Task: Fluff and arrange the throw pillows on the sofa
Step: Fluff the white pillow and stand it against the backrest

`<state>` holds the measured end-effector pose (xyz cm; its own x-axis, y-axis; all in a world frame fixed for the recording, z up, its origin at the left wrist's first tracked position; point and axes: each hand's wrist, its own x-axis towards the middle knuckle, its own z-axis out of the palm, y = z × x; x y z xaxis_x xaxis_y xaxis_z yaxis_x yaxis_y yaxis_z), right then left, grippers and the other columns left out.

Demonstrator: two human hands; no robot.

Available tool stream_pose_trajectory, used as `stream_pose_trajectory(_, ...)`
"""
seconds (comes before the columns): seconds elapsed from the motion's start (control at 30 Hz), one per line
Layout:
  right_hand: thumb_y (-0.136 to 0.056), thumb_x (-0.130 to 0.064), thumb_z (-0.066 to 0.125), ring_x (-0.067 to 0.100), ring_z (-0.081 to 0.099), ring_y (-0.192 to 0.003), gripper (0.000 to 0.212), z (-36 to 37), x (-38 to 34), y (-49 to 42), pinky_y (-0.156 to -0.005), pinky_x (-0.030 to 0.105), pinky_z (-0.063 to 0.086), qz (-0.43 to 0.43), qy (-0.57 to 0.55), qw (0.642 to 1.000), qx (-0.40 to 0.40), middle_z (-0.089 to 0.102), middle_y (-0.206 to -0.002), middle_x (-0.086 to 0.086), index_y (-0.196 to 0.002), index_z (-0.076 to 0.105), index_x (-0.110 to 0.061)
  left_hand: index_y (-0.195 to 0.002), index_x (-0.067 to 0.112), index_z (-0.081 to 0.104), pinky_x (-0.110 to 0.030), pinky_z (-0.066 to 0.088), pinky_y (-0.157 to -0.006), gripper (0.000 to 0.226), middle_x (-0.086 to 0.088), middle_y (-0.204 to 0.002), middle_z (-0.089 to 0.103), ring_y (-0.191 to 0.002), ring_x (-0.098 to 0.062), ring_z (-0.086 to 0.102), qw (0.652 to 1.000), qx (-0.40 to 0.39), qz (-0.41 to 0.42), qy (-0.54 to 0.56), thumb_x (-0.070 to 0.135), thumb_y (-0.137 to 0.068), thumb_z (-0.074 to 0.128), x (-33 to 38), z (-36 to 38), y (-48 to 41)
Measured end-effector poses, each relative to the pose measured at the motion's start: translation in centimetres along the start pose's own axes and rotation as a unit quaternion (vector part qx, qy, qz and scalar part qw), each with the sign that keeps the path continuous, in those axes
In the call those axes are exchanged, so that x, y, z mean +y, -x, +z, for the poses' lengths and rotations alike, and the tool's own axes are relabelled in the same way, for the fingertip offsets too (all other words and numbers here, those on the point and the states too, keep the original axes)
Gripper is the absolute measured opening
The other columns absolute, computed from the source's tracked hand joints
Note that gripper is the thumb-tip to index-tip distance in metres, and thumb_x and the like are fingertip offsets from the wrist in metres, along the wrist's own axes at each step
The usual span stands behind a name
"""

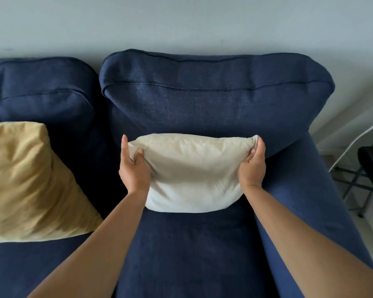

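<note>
A cream throw pillow [192, 171] stands on the right seat of the dark blue sofa [192, 244], leaning against the right back cushion [213, 100]. My left hand [132, 166] pinches its upper left corner, thumb behind and fingers in front. Gripping the upper right corner is my right hand [253, 164]. The pillow sags between my hands. A mustard yellow throw pillow [28, 181] leans on the left seat against the left back cushion [37, 89], apart from both hands.
The sofa's right armrest [310, 201] runs along the right side. Beyond it stand a white metal frame [353, 143] and a dark folding stand [357, 186] on a pale floor. A grey wall [181, 24] rises behind the sofa.
</note>
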<state>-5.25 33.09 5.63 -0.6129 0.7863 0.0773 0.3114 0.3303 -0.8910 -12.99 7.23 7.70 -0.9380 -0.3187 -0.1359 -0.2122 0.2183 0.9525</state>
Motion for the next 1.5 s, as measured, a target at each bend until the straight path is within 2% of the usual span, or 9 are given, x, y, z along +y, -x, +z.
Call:
stream_pose_trajectory(0.17, -0.105, -0.015, 0.027, 0.0, 0.043, -0.125, 0.045, -0.5, -0.8, -0.1, -0.089, -0.006, 0.03, -0.035, -0.017, 0.998, 0.039, 0.045, -0.15, -0.001, -0.15, 0.033, -0.019, -0.143, 0.051, 0.044, 0.011, 0.029, -0.074, 0.052, 0.06, -0.091, 0.048, -0.087, 0.039, 0.043, 0.998, 0.03, 0.05, 0.028, 0.03, -0.097, 0.057, 1.3, -0.7, 0.1)
stream_pose_trajectory(0.43, -0.105, -0.013, 0.029, 0.009, 0.046, -0.13, 0.046, -0.2, 0.7, 0.8, -0.103, 0.016, 0.036, -0.004, 0.026, 0.999, 0.033, 0.046, -0.148, 0.001, -0.15, 0.035, -0.018, -0.145, 0.051, 0.04, 0.002, 0.037, -0.068, 0.058, 0.02, -0.056, 0.047, -0.054, 0.003, 0.046, 0.999, 0.032, 0.023, 0.004, 0.018, -0.098, 0.05, -1.0, -1.0, -0.2)
stream_pose_trajectory(0.5, -0.103, -0.017, 0.033, 0.007, 0.048, -0.117, 0.044, -0.2, 0.3, 0.8, -0.104, 0.044, 0.038, -0.014, 0.058, 0.995, 0.079, 0.053, -0.137, 0.003, -0.146, 0.04, -0.017, -0.149, 0.048, 0.036, -0.003, 0.041, -0.08, 0.06, 0.019, -0.071, 0.055, -0.066, 0.003, 0.052, 0.999, 0.035, 0.034, 0.018, 0.018, -0.097, 0.047, -0.5, -1.1, -0.2)
stream_pose_trajectory(0.6, -0.101, -0.021, 0.039, 0.017, 0.05, -0.119, 0.043, 0.0, -0.6, 1.5, -0.098, 0.047, 0.034, -0.074, 0.106, 0.985, 0.116, 0.052, -0.134, 0.008, -0.144, 0.043, -0.016, -0.154, 0.035, 0.031, -0.035, 0.033, -0.115, 0.062, 0.004, -0.144, 0.05, -0.131, -0.011, 0.047, 0.991, 0.063, 0.106, -0.044, 0.021, -0.096, 0.048, 0.2, -0.7, 0.2)
stream_pose_trajectory(0.83, -0.102, -0.026, 0.036, 0.02, 0.016, -0.152, 0.054, 3.9, 0.6, 7.0, -0.122, 0.043, 0.009, -0.367, 0.25, 0.889, -0.112, 0.024, -0.162, 0.006, -0.154, 0.027, -0.013, -0.156, 0.008, 0.027, -0.056, 0.002, -0.122, 0.059, -0.016, -0.165, 0.014, -0.153, -0.035, 0.008, 0.831, -0.109, 0.441, -0.321, 0.03, -0.103, 0.038, -3.8, 2.3, 4.3)
stream_pose_trajectory(1.0, -0.103, -0.044, 0.029, 0.02, 0.011, -0.152, 0.063, 5.2, 3.0, 4.7, -0.121, 0.048, 0.013, -0.459, 0.442, 0.753, -0.167, 0.011, -0.166, 0.004, -0.157, 0.016, -0.014, -0.159, 0.016, 0.018, -0.056, 0.006, -0.121, 0.066, -0.013, -0.166, 0.009, -0.153, -0.034, 0.005, 0.72, -0.167, 0.453, -0.499, 0.048, -0.102, 0.025, -7.0, 1.9, 0.2)
stream_pose_trajectory(1.23, -0.102, -0.05, 0.009, 0.02, -0.004, -0.153, 0.068, 2.3, 3.2, -0.9, -0.121, 0.048, -0.006, -0.226, 0.453, 0.859, -0.07, -0.005, -0.166, 0.004, -0.157, 0.001, -0.011, -0.16, 0.015, -0.001, -0.052, -0.013, -0.12, 0.069, -0.011, -0.166, -0.009, -0.152, -0.033, -0.014, 0.776, -0.106, 0.348, -0.516, 0.053, -0.104, 0.012, -5.7, -0.5, -4.2)
stream_pose_trajectory(1.37, -0.103, -0.046, 0.023, 0.019, 0.004, -0.153, 0.065, 4.2, 1.3, 2.2, -0.122, 0.048, 0.001, -0.406, 0.413, 0.804, -0.132, 0.005, -0.166, 0.003, -0.158, 0.01, -0.013, -0.158, 0.01, 0.015, -0.055, -0.001, -0.122, 0.067, -0.012, -0.166, 0.008, -0.153, -0.036, 0.003, 0.721, -0.142, 0.509, -0.448, 0.046, -0.103, 0.025, -4.4, 2.2, -0.6)
stream_pose_trajectory(1.5, -0.103, -0.044, 0.028, 0.021, 0.01, -0.152, 0.063, 5.5, 1.8, 2.9, -0.122, 0.048, 0.009, -0.426, 0.454, 0.766, -0.162, 0.012, -0.165, 0.005, -0.157, 0.017, -0.012, -0.158, 0.016, -0.001, -0.051, -0.011, -0.121, 0.066, -0.004, -0.168, 0.002, -0.153, -0.028, -0.01, 0.667, -0.198, 0.467, -0.546, 0.048, -0.103, 0.012, -5.4, 3.1, -0.9)
